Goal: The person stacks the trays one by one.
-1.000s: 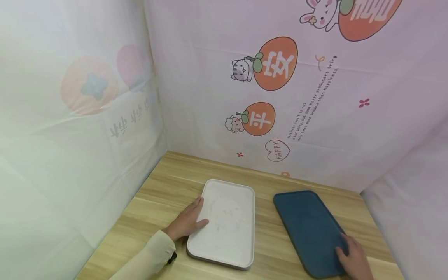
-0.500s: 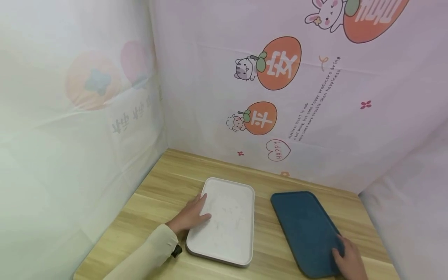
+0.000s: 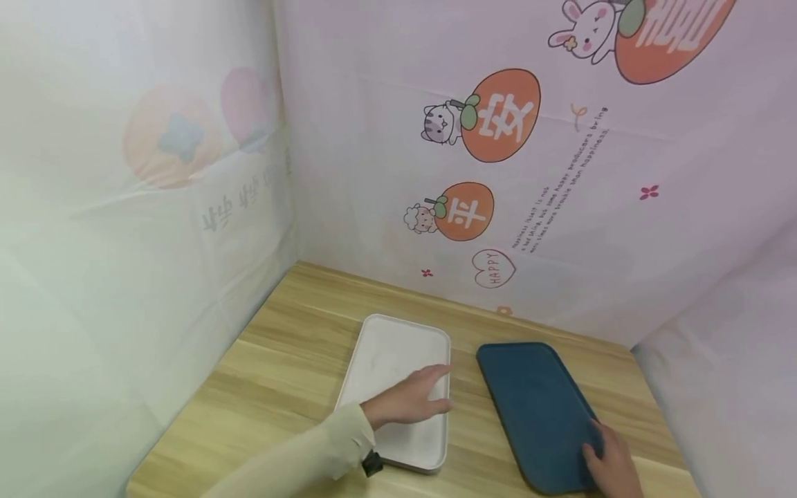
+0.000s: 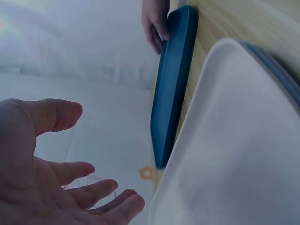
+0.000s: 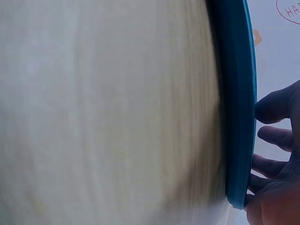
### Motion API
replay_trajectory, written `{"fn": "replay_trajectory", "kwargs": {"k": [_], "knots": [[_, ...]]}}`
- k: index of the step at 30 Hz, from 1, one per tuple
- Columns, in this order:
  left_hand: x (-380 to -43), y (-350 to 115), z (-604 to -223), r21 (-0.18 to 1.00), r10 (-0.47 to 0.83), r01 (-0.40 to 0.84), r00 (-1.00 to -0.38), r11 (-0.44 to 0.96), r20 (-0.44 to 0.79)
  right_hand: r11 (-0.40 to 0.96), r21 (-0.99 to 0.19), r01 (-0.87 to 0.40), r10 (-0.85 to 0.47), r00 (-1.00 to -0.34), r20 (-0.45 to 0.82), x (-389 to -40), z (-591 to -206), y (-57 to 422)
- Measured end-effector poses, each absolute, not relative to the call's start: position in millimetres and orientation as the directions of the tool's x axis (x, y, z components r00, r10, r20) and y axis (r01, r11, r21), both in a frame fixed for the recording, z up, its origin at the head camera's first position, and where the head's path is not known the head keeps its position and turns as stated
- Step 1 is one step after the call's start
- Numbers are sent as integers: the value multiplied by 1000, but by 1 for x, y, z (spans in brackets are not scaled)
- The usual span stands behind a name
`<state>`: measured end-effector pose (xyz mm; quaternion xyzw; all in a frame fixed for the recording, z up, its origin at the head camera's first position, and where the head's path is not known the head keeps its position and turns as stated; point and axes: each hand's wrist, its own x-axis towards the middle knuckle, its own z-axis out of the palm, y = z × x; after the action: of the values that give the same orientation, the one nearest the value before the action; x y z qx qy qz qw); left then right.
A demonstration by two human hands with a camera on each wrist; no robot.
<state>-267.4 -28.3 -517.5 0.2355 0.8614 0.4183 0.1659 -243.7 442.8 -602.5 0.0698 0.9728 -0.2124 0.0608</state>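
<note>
A white rectangular tray (image 3: 398,346) lies on the wooden table, and a blue-grey edge (image 4: 276,68) shows beneath it in the left wrist view. My left hand (image 3: 411,400) hovers over this tray with thumb and fingers spread, holding nothing. To the right lies a dark blue tray (image 3: 535,408), angled on the table. Resting at its lower right edge is my right hand (image 3: 613,462), thumb over the inner surface and fingers along the outer rim. In the right wrist view the fingertips (image 5: 267,111) are right at the blue rim.
Printed cloth walls (image 3: 373,138) enclose the table (image 3: 261,387) at the back and both sides. A strip of wood grain separates the two trays. A dark band (image 3: 372,463) sits at my left cuff.
My left hand has left the white tray's left edge and moved right across it, toward its right rim. My right hand stays at the blue tray; the camera view has shifted slightly.
</note>
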Motion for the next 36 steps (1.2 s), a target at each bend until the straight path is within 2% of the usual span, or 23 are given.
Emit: {"fn": "replay_trajectory", "kwargs": {"k": [6,9,15,22,30,36], "knots": [[-266,2,-526,818,592,269,-799,509,-106,903,-419,94,90,-995,-31,-241,-615,428],[-266,7,-536,847,587,206,-797,490,-146,891,-449,59,66,-998,0,-244,-619,414],[-262,20,-544,918,615,37,-754,394,-233,875,-468,126,103,-992,-74,-247,-615,400],[-260,51,-548,931,614,-25,-745,365,-261,882,-461,101,108,-994,-11,-240,-607,403],[-259,81,-557,936,608,-78,-741,344,-285,888,-435,148,151,-988,-27,-236,-607,408],[-262,96,-563,953,652,-215,-694,214,-304,884,-420,206,198,-978,-63,-238,-600,413]]}}
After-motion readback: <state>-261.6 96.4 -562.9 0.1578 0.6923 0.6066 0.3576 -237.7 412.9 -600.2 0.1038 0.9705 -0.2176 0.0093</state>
